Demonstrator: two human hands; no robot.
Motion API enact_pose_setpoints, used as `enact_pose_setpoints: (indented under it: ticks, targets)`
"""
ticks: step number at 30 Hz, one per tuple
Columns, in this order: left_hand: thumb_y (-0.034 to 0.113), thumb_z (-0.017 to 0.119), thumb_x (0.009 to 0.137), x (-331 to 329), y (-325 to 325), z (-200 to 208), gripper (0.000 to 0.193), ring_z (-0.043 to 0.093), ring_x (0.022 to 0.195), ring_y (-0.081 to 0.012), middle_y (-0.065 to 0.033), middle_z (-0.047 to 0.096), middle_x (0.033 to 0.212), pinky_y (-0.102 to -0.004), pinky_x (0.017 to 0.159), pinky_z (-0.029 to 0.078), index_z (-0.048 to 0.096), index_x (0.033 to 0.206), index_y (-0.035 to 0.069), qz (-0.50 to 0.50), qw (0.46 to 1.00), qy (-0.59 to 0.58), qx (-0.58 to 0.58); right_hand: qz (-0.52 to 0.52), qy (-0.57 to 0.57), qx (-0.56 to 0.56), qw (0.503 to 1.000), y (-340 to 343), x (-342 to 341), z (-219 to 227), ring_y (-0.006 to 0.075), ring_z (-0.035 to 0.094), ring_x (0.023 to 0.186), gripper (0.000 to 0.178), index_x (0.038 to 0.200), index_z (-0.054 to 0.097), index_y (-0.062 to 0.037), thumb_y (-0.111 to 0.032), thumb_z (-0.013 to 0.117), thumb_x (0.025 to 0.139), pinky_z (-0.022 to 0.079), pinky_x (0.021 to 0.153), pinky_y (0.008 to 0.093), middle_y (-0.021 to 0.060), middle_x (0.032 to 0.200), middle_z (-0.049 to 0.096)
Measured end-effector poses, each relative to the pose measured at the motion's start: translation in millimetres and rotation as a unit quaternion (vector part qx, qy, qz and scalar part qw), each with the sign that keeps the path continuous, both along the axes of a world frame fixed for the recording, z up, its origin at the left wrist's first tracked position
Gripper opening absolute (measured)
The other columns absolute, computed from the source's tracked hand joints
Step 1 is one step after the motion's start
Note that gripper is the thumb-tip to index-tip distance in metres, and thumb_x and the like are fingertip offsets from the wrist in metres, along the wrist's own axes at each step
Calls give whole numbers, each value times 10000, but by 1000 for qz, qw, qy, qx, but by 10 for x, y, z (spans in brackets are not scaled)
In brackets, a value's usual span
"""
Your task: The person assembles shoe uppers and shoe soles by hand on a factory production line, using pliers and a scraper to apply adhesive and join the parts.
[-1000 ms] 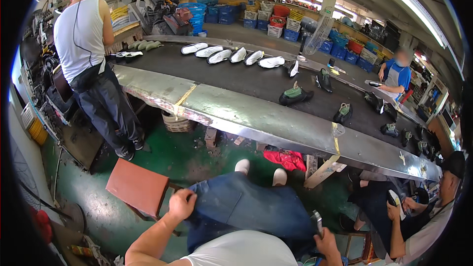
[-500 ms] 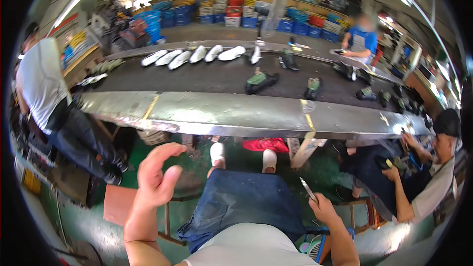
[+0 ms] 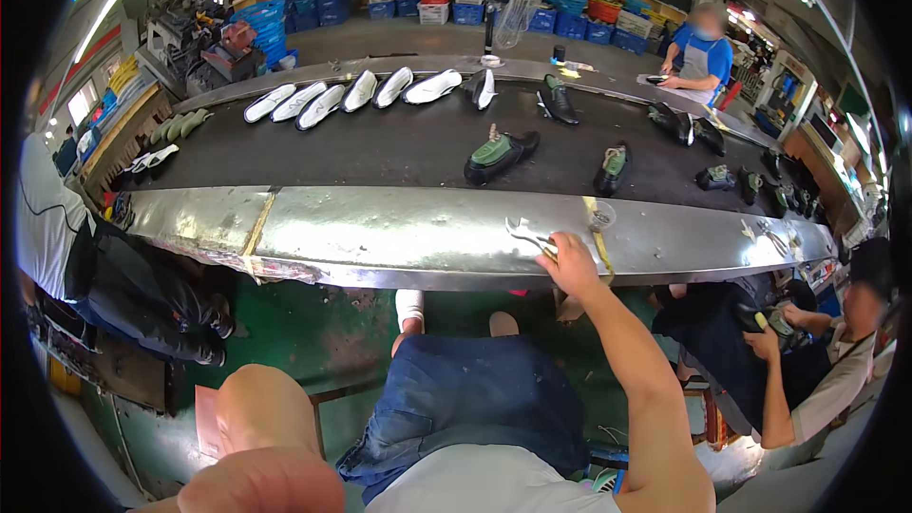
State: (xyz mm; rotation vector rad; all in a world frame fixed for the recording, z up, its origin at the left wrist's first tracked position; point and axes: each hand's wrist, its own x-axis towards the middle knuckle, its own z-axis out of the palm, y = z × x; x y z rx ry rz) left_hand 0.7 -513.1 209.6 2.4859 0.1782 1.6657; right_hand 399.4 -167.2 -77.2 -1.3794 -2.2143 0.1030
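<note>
My right arm reaches forward to the metal edge of the bench. There my right hand (image 3: 573, 264) is closed around a silver metal tool (image 3: 522, 229) with pincer-like ends, part of it hidden by the fingers. The tool rests on or just over the metal edge (image 3: 408, 233); which, I cannot tell. A small clear round cup (image 3: 601, 217) stands just beyond that hand. Close to the camera at the lower left, my left arm (image 3: 266, 408) is sharply bent, and its fingers do not show. Green-and-black shoes (image 3: 496, 154) lie on the dark belt beyond.
White shoe forms (image 3: 361, 90) line the belt's far left. More dark shoes (image 3: 672, 123) lie to the right. A co-worker (image 3: 860, 294) sits close on my right holding a shoe; another stands at left (image 3: 57, 228). A person in blue (image 3: 703, 57) works across the belt.
My right hand has gone from beside my lap up to the metal edge, with a silver tool in it. My left arm has folded back toward me. The view has shifted closer to the bench.
</note>
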Motion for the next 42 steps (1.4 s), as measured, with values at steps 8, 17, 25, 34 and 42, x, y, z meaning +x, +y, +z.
enact_pose_setpoints:
  ticks: [8,17,25,34,42]
  targets:
    - [144,583,965,-135,643,-328,157,548,1129,-274,-62,626,1189,-419,920,468,651,1104,117,190,981,16,37,4,2,45,999,508,18,-271,371,555,1152,433,1075,635,6,-338,722,829,437,985,472,175,1194,604]
    - [105,577,942,237,2382,-74,151,653,947,-322,-161,684,1049,-382,811,534,648,990,-19,408,907,37,99,-2,-13,25,1000,504,-19,-268,384,537,1172,462,1120,632,-6,-342,735,820,410,1011,484,180,1221,599]
    - [205,639,934,-1128,5153,-1763,368,656,927,-176,-152,654,1189,-333,851,518,617,1251,21,459,769,-98,-434,3,-14,18,1000,464,-143,-140,412,522,1168,454,1133,614,-8,-308,734,814,396,1015,511,185,1208,579]
    - [521,647,885,-3048,7034,-3164,512,71,1515,-444,-176,55,1661,-598,1168,241,643,1305,229,739,495,-76,-450,-3,-54,-72,996,458,-189,11,441,494,1178,460,1132,582,30,-218,726,773,378,1024,548,236,1215,552]
    - [782,445,867,-2967,8063,-3249,708,182,1480,-404,-178,149,1633,-587,1151,252,645,1343,296,751,478,-26,-455,27,-74,-66,995,689,-421,149,462,572,1028,423,1131,586,61,-318,631,949,456,919,550,274,1163,581]
